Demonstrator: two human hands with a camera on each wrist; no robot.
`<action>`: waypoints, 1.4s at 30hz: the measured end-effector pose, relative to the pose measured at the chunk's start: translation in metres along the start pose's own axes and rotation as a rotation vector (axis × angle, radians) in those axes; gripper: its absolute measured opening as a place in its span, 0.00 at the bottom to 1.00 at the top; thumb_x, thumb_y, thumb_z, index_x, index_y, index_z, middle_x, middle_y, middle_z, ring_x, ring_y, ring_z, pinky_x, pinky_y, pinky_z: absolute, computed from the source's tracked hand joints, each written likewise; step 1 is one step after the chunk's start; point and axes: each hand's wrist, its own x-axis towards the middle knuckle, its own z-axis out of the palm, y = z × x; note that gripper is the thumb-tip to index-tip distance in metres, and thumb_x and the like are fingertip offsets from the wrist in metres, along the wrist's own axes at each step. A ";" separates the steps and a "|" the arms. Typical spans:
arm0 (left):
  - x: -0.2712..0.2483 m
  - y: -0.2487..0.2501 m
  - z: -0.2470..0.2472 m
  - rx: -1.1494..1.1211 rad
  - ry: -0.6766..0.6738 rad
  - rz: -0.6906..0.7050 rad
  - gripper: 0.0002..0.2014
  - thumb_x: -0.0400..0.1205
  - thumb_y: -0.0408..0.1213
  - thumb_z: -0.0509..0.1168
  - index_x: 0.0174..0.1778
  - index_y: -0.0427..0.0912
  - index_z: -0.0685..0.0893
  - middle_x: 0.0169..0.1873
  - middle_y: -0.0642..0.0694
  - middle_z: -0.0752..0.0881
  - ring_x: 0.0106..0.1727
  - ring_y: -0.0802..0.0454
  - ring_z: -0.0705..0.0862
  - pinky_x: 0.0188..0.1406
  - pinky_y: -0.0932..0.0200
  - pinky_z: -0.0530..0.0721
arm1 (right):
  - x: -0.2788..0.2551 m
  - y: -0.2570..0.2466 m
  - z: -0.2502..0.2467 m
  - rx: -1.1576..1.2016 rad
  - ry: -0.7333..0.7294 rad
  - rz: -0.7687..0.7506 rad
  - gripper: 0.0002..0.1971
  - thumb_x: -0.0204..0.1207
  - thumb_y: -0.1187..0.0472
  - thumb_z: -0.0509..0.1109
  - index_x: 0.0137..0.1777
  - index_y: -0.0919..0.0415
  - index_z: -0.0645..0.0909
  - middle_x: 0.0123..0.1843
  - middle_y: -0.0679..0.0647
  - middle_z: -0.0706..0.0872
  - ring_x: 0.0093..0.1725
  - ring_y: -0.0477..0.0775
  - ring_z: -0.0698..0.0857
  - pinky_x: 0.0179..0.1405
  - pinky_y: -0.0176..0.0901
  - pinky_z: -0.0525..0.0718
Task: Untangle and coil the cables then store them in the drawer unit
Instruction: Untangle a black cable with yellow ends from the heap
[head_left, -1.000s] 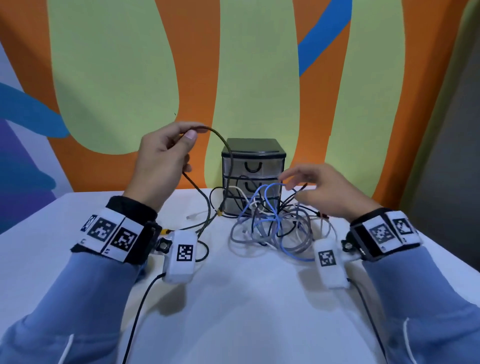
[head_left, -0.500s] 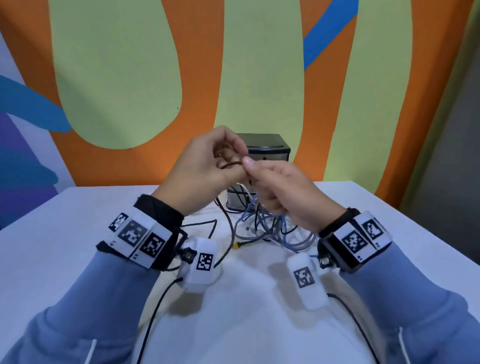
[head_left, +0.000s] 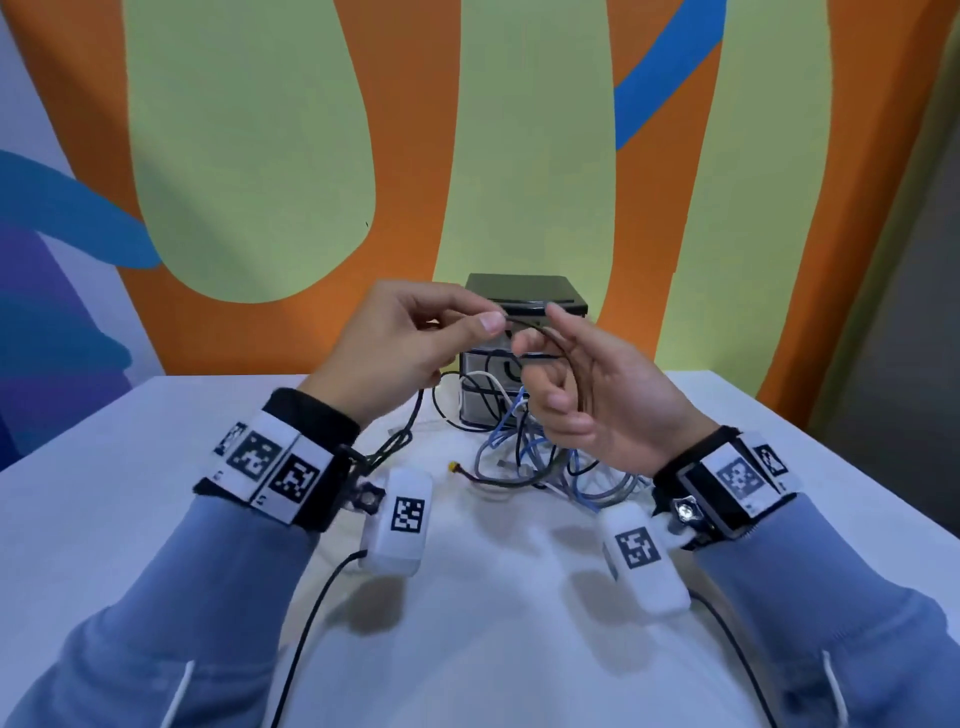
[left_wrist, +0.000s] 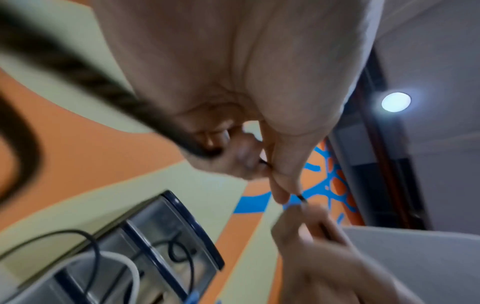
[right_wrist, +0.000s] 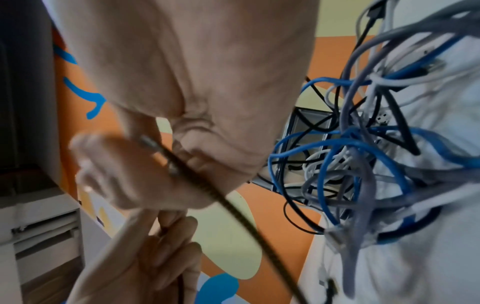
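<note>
My left hand (head_left: 488, 319) is raised in front of the drawer unit (head_left: 524, 296) and pinches a dark braided cable (head_left: 569, 353) between thumb and forefinger. The cable arcs right across the palm of my right hand (head_left: 535, 327), whose fingers curl loosely round it. The right wrist view shows the cable (right_wrist: 221, 197) crossing those fingers, with a metal plug end near them. From the left hand the cable (left_wrist: 103, 86) hangs down to the table. A tangle of blue, grey, white and black cables (head_left: 545, 467) lies before the unit, below the right hand.
The small drawer unit (left_wrist: 166, 226) stands at the back of the white table (head_left: 156, 467), against an orange and green wall. A yellow connector (head_left: 454, 467) lies left of the tangle (right_wrist: 363, 164). Black leads run from my wrist cameras toward the front edge.
The left hand brought the dark cable in from the upper left to the middle. The right hand rose from the tangle, met it, and now has the cable across its palm.
</note>
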 end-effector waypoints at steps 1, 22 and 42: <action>0.000 0.001 0.005 0.018 0.014 0.044 0.05 0.84 0.35 0.76 0.50 0.36 0.95 0.27 0.55 0.82 0.26 0.60 0.73 0.27 0.69 0.71 | 0.000 0.000 0.001 0.010 -0.020 -0.009 0.20 0.93 0.45 0.53 0.53 0.58 0.82 0.26 0.49 0.74 0.18 0.43 0.67 0.16 0.36 0.58; -0.013 0.033 0.023 0.019 -0.278 0.101 0.16 0.89 0.37 0.69 0.39 0.30 0.84 0.18 0.58 0.75 0.19 0.62 0.69 0.22 0.72 0.68 | 0.006 0.003 0.003 -0.422 0.426 -0.327 0.16 0.95 0.58 0.57 0.74 0.63 0.81 0.31 0.63 0.86 0.22 0.54 0.82 0.21 0.39 0.81; -0.018 0.014 0.047 0.404 -0.525 -0.003 0.16 0.93 0.44 0.63 0.46 0.35 0.84 0.32 0.43 0.90 0.27 0.46 0.88 0.31 0.54 0.84 | 0.001 -0.008 -0.003 0.205 0.348 -0.523 0.21 0.95 0.65 0.54 0.81 0.79 0.66 0.60 0.66 0.93 0.54 0.55 0.94 0.48 0.36 0.91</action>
